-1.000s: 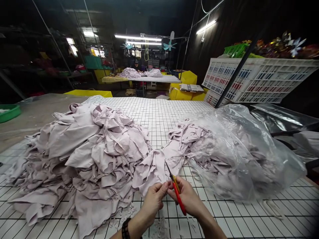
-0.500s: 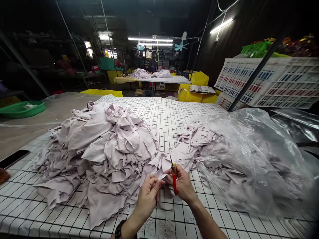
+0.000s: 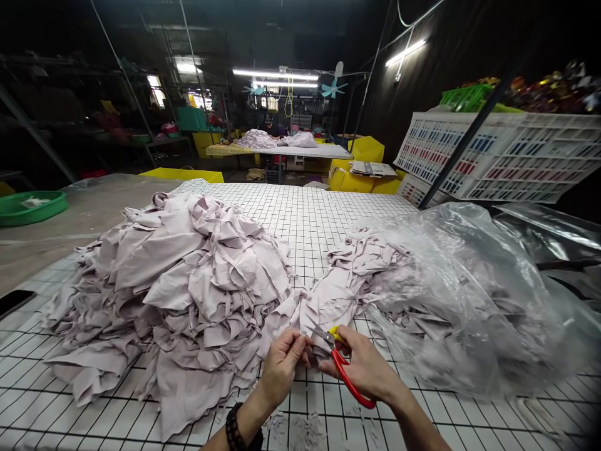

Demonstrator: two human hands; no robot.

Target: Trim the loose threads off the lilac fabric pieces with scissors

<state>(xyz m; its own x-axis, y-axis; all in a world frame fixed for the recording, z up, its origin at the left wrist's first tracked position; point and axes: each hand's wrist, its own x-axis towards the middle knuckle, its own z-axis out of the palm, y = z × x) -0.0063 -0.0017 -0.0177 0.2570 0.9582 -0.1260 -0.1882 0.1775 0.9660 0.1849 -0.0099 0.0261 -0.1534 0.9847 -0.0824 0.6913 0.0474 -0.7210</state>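
Note:
My left hand pinches the edge of a pale lilac fabric piece at the front middle of the table. Small scissors with red and yellow handles are in my right hand, their blades pointing left toward the left fingertips. Part of the fabric bunches below the blades, between the two hands. A big heap of the same lilac fabric rises to the left. On the right, more pieces lie partly inside a clear plastic bag.
Small fabric scraps lie on the grid-patterned tablecloth near me. A phone and a green basin are at the left. Stacked white crates stand at the back right. A person is at a far table.
The scissors have turned from upright to slanting left, with the red handle swung toward the lower right. My right hand has shifted slightly right; the view has shifted slightly.

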